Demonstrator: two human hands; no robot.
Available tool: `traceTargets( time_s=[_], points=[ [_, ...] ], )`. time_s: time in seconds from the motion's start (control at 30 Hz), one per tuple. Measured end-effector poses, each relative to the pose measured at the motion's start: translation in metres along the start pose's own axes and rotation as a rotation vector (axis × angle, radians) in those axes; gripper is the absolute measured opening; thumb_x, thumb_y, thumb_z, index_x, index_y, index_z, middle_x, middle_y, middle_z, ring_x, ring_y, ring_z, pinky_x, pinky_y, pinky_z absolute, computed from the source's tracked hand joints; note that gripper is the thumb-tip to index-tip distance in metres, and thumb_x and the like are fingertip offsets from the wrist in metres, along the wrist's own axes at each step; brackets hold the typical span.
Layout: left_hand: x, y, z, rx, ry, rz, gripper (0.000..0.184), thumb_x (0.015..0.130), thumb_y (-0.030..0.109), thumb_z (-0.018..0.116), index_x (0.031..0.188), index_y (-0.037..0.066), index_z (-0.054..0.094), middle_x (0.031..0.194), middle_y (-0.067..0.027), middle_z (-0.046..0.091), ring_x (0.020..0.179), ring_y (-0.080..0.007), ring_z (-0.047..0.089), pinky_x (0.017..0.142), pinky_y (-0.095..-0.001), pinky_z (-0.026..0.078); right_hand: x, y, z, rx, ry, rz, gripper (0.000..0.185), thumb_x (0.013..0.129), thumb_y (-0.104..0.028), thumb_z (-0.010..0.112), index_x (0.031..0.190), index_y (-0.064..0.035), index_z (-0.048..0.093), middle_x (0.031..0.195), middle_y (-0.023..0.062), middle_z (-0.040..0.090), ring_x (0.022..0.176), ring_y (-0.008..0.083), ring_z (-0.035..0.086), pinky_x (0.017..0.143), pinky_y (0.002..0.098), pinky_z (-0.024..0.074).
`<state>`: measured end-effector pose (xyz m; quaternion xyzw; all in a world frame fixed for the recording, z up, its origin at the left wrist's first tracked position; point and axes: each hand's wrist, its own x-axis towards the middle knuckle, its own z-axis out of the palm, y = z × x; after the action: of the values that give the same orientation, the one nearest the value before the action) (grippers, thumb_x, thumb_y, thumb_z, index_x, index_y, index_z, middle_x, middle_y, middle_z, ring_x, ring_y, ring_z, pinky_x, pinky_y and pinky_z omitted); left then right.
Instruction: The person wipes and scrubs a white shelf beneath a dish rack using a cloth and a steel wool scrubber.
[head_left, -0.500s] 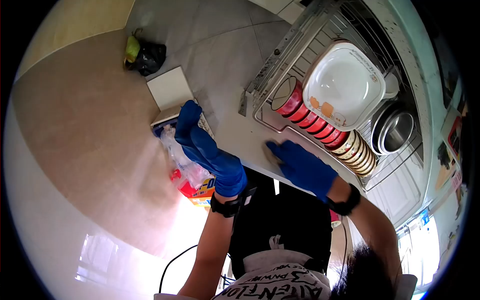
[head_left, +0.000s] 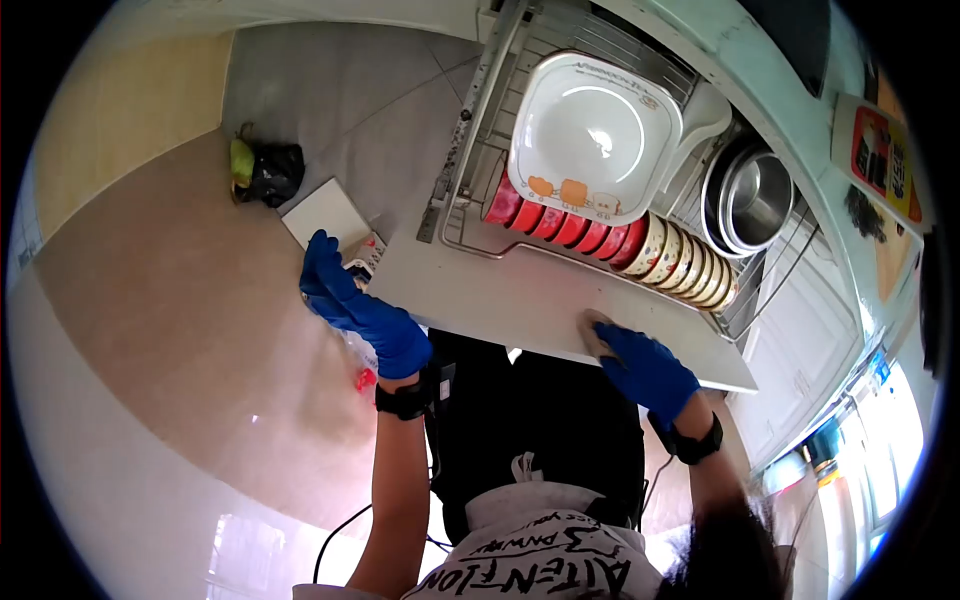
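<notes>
- The right hand point(head_left: 648, 370), in a blue glove, has its fingers closed down over a pale pad point(head_left: 591, 334) at center right of the frame; the thumb side is hard to make out.
- The pad lies at the fingertips, on the upper-left side of the right hand, against the broad face of a white panel point(head_left: 480, 290) and close to its lower edge.
- The panel's long axis slants from center left down to lower right — the pad sits toward the lower-right end.
- The left hand point(head_left: 370, 320), also gloved in blue, is partly open off the panel's left end, its fingers pointing to the upper left; nothing is seen in its hold. The right hand is by far the nearer to the pad.
- Just beyond the panel, a wire rack point(head_left: 480, 250) carries red bowls point(head_left: 575, 230) and cream bowls point(head_left: 690, 272) in one row, roughly parallel to the panel, with a square dish point(head_left: 600, 130) above them and steel pots point(head_left: 755, 200) at upper right.
- The rack's front rail and the bowls bound the panel's upper side; no object shows between pad and bowls.
- At upper left, a black bag point(head_left: 277, 172) and a white box point(head_left: 325, 215) sit on the floor, the box just beyond the left fingertips in view.
</notes>
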<state>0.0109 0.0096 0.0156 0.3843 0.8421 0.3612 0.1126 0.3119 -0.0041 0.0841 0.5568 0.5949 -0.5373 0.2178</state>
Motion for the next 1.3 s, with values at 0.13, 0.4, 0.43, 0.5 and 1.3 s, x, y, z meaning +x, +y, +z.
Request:
traceTargets(
  time_s=[0.13,0.4,0.43,0.5,1.3],
  points=[
    [0.002,0.001,0.002,0.042,0.015,0.018,0.031,0.091,0.018,0.038,0.113,0.003,0.053,0.106,-0.0082,0.050,0.097,-0.0183,0.050,0.085,-0.0302,0.042,0.015,-0.030,0.008,0.085,0.145,-0.312,0.039,0.077,-0.017,0.058,0.115,-0.0096,0.053,0.111,0.0172,0.054,0.101,0.0332,0.053,0.086,0.0394,0.0427],
    [0.012,0.018,-0.016,-0.318,-0.229,-0.220,0.032,0.092,0.021,0.036,0.110,0.001,0.053,0.108,-0.0077,0.051,0.102,-0.0190,0.049,0.090,-0.0318,0.037,0.030,-0.091,0.041,0.182,0.278,-0.364,0.045,0.076,-0.010,0.057,0.120,-0.0113,0.050,0.118,0.0152,0.051,0.110,0.0341,0.046,0.093,0.0396,0.0380],
    [0.013,0.021,-0.018,-0.343,-0.276,-0.216,0.031,0.092,0.021,0.037,0.110,0.001,0.053,0.109,-0.0078,0.051,0.103,-0.0192,0.048,0.090,-0.0314,0.037,0.026,-0.097,0.034,0.152,0.287,-0.350,0.044,0.075,-0.007,0.057,0.118,-0.0118,0.052,0.116,0.0134,0.053,0.108,0.0318,0.048,0.093,0.0382,0.0382],
    [0.014,0.015,-0.023,-0.364,-0.337,-0.162,0.030,0.092,0.020,0.038,0.110,0.001,0.053,0.110,-0.0079,0.051,0.103,-0.0191,0.048,0.090,-0.0311,0.036,0.022,-0.071,0.042,0.122,0.350,-0.309,0.042,0.075,-0.004,0.056,0.116,-0.0117,0.054,0.113,0.0131,0.054,0.105,0.0308,0.050,0.090,0.0374,0.0396],
    [-0.004,0.040,0.005,0.085,-1.092,0.553,0.021,0.084,0.004,0.050,0.103,0.009,0.058,0.088,-0.0101,0.061,0.077,-0.0251,0.060,0.068,-0.0309,0.047,0.012,0.012,0.023,-0.235,0.254,-0.008,0.040,0.083,-0.011,0.043,0.118,-0.0272,0.053,0.110,0.0079,0.057,0.094,0.0296,0.054,0.082,0.0380,0.0442]
  ],
)
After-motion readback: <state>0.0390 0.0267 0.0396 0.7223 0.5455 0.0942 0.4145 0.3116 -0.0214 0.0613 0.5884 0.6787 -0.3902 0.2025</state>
